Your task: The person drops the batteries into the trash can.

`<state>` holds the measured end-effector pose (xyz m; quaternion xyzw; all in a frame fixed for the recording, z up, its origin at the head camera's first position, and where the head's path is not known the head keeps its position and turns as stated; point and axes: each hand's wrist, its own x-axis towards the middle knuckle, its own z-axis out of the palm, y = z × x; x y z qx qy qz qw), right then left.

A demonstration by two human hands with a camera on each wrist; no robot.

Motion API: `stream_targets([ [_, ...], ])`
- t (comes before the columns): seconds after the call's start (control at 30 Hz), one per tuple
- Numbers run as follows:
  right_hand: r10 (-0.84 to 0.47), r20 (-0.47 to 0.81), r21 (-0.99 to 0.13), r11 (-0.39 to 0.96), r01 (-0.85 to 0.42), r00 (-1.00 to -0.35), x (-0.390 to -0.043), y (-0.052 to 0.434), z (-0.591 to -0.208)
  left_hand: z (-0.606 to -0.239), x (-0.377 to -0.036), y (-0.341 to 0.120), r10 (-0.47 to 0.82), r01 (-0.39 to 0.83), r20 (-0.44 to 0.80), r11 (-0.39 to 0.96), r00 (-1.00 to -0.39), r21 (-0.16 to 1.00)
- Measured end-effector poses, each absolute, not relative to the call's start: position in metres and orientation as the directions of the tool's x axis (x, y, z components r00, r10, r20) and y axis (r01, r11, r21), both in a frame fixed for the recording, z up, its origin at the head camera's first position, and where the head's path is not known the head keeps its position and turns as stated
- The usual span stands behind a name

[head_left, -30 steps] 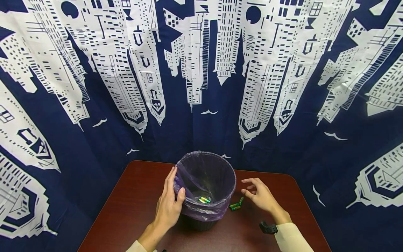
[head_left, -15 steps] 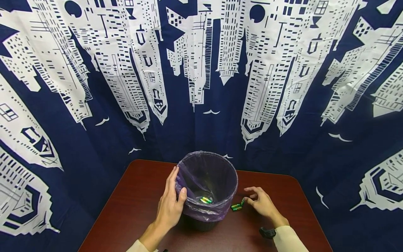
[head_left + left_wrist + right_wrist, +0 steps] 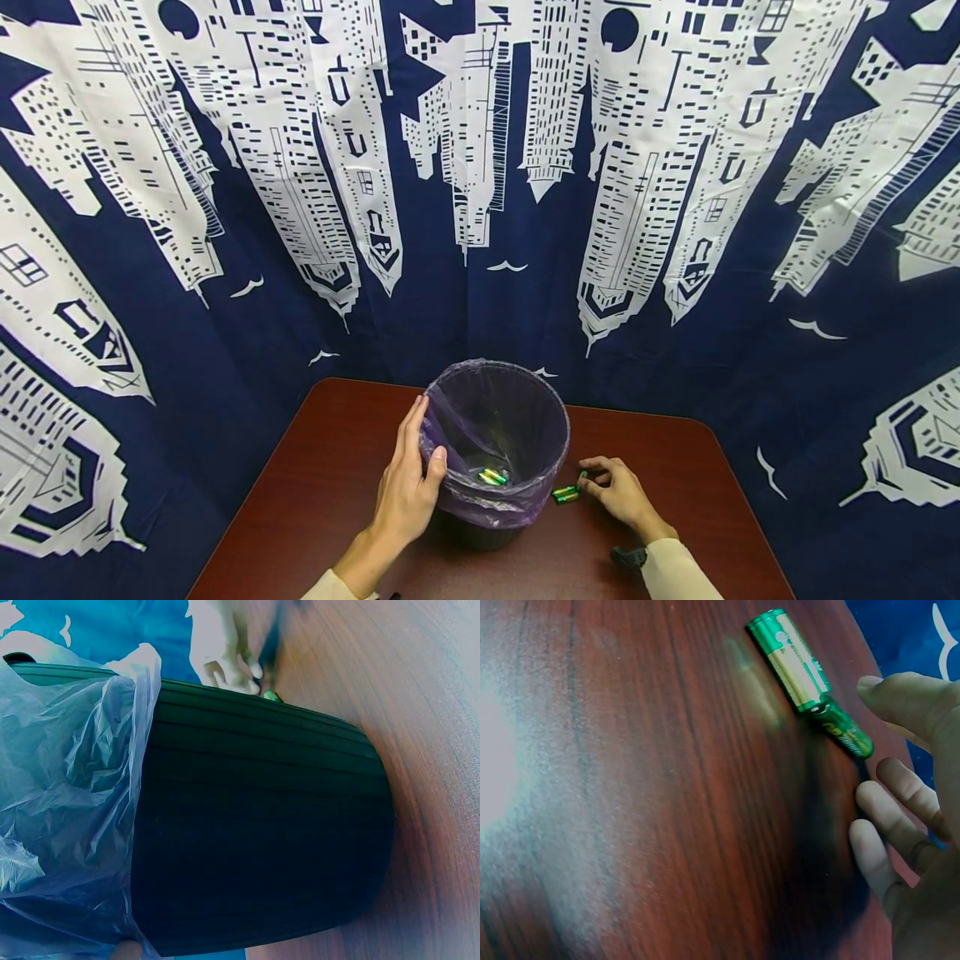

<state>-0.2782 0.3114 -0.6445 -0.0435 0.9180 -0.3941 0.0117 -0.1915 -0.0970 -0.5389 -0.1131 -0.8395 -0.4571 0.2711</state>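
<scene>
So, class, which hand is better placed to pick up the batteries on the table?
Probably the right hand: it is beside those batteries, while the left hand rests against the bin, which stands between it and them.

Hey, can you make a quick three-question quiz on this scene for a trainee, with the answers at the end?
1. What colour is the bag lining the bin?

2. True or false: green-and-gold batteries lie both inside the bin and on the table.

3. Where is the left hand?
A. Down inside the bin
B. Against the bag on the bin's outside
C. On the other wrist

Key
1. Purple.
2. True; the ones on the table are by the right hand.
3. B.
</scene>
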Motion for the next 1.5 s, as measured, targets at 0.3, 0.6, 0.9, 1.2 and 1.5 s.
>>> stream_targets([
  [0.3, -0.079, 0.04, -0.7, 0.709, -0.084, -0.996, -0.281, 0.308, -0.653, -0.537, -0.191, -0.096, -0.054, 0.439, 0.557, 0.555, -0.829, 0.707],
  [0.6, -0.062, 0.05, -0.686, 0.723, -0.08, -0.997, -0.281, 0.309, -0.655, -0.536, -0.192, -0.095, -0.049, 0.445, 0.559, 0.55, -0.827, 0.707],
  [0.9, -0.04, 0.047, -0.678, 0.733, -0.061, -0.998, -0.28, 0.317, -0.657, -0.536, -0.192, -0.095, -0.055, 0.439, 0.553, 0.545, -0.831, 0.714],
  [1.2, -0.042, 0.049, -0.676, 0.734, -0.064, -0.998, -0.278, 0.32, -0.655, -0.537, -0.192, -0.096, -0.062, 0.436, 0.554, 0.547, -0.831, 0.715],
  [1.5, -0.036, 0.078, -0.669, 0.739, -0.08, -0.996, -0.275, 0.323, -0.662, -0.54, -0.191, -0.098, -0.061, 0.433, 0.553, 0.553, -0.831, 0.711],
])
